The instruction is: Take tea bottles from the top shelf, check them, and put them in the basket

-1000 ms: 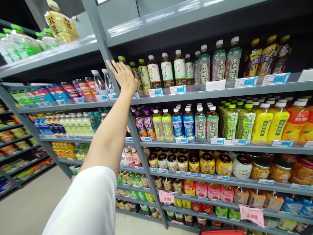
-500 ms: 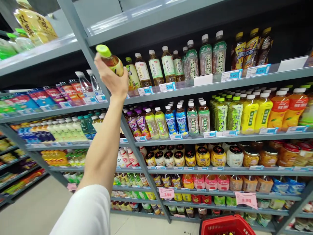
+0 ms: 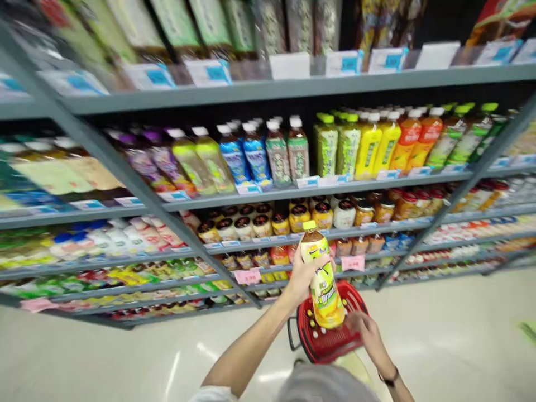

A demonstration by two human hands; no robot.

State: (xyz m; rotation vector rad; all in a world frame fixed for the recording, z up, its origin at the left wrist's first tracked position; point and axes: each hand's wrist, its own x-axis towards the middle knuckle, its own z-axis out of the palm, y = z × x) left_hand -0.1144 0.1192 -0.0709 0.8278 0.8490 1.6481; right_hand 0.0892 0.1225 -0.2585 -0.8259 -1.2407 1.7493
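In the head view my left hand (image 3: 307, 273) is wrapped around the neck and upper half of a drink bottle (image 3: 327, 296). The bottle has a yellow-green cap, amber liquid and a yellow and green label. It leans slightly, cap away from me, over a red shopping basket (image 3: 330, 347). My right hand (image 3: 365, 329), with a dark band on the wrist, is by the basket's right side near the bottle's base. Motion smears its fingers, so their pose is unclear. Small round yellow and white items lie in the basket, partly hidden by the bottle.
Grey shelving runs across the view. Its middle shelf (image 3: 272, 194) bears rows of bottled drinks, with lidded jars (image 3: 299, 218) below. Price tags line the shelf edges, and pink tags (image 3: 248, 277) hang lower down. Pale shiny floor (image 3: 439, 335) surrounds the basket.
My left hand has brought the bottle from the upper drinks shelf down and right to above the basket. The view has tilted downward, and my right hand has come into sight.
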